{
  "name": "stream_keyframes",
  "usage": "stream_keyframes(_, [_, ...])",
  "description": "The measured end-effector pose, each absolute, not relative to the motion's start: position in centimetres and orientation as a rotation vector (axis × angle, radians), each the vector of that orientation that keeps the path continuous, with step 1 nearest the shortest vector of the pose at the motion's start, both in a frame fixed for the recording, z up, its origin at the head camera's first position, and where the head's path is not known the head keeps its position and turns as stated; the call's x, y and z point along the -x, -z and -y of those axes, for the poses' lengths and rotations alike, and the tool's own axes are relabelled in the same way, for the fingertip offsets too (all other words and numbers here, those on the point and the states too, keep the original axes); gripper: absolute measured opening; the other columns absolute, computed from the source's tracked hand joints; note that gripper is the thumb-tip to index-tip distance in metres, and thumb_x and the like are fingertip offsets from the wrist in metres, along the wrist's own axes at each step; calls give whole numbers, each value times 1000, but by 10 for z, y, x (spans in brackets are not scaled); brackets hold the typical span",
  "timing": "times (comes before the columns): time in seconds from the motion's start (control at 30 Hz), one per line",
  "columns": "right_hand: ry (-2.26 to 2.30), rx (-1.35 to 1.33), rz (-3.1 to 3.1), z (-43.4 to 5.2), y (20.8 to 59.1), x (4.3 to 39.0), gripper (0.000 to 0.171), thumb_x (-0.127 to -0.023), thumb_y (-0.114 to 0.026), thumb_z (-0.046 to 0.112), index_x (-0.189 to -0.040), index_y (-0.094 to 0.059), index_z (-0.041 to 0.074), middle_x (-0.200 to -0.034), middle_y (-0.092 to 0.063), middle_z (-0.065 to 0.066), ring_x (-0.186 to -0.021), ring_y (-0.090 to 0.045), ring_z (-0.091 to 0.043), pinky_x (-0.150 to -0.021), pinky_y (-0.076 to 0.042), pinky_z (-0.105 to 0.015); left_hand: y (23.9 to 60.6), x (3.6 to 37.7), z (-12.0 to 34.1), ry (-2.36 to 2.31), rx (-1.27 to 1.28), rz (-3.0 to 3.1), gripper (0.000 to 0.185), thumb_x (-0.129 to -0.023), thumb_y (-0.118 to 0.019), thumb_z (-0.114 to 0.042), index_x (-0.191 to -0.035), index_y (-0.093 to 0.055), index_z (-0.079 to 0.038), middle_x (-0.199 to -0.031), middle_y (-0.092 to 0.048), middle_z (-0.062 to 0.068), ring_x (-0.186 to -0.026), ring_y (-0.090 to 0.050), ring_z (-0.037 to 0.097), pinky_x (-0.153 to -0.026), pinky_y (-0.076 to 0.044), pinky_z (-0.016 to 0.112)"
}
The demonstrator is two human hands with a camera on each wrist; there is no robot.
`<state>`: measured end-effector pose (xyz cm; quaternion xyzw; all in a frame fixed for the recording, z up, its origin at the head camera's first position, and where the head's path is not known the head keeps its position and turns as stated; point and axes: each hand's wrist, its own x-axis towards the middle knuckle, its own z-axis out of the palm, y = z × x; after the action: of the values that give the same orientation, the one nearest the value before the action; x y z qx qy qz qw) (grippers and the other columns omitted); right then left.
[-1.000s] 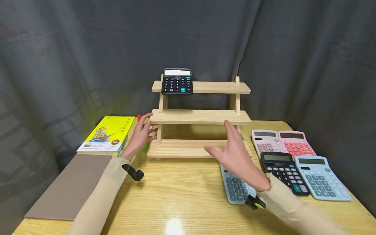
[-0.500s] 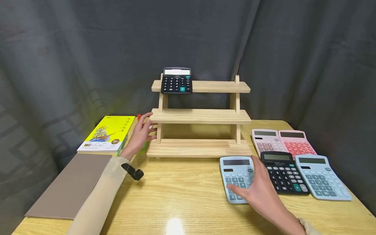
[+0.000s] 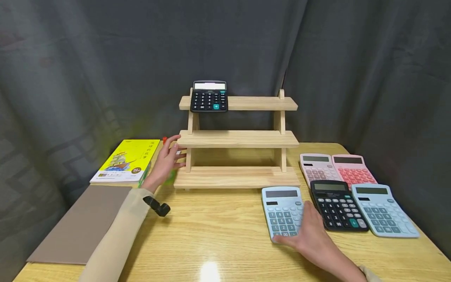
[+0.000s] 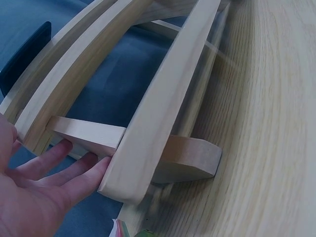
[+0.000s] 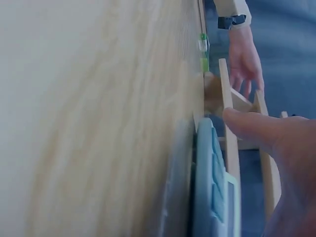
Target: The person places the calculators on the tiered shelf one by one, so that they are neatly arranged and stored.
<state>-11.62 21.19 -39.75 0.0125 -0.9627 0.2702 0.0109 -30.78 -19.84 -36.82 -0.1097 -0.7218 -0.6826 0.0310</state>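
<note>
A three-tier wooden rack point(image 3: 239, 139) stands at the back of the table, with a black calculator point(image 3: 209, 96) on the left of its top shelf. My left hand point(image 3: 170, 156) rests with straight fingers against the left end of the middle shelf; the left wrist view shows the fingers point(image 4: 74, 170) touching the shelf end of the rack point(image 4: 163, 98). My right hand point(image 3: 304, 229) lies over the near right corner of a light blue calculator point(image 3: 281, 207). Its thumb is at the near edge and its fingers along the right side. In the right wrist view the thumb point(image 5: 247, 126) sits over this calculator point(image 5: 210, 190).
Right of the held calculator lie a black calculator point(image 3: 336, 205) and another light blue one point(image 3: 382, 209), with a pale pink point(image 3: 317, 168) and a pink one point(image 3: 352, 168) behind. A yellow book point(image 3: 127, 160) and a brown board point(image 3: 81, 223) lie at the left. Dark curtain behind.
My right hand came down from in front of the rack onto the light blue calculator, then slid back to its near right corner. The left hand stayed at the shelf end.
</note>
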Motion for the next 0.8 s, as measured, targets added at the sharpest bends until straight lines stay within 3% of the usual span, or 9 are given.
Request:
stream_keyframes(0.47, [-765, -70, 3045, -203, 402, 121, 158, -51, -92, 65, -147, -4, -24, -150, -7, -50, -137, -14, -65, -111, -18, -72, 366, 306, 199, 2083, 344, 2239, 50, -111, -39, -33, -158, -27, -20, -143, -44, 30, -126, -53, 49, -96, -49, 61])
stream_keyframes(0.8, [-756, -62, 3021, -200, 401, 119, 154, -49, -93, 61, -148, -11, -23, -151, -14, -47, -136, -21, -63, -111, -21, -71, 367, 305, 199, 2120, 353, 2211, 49, -111, -38, -31, -158, -27, -20, -145, -40, 33, -126, -51, 51, -96, -46, 64])
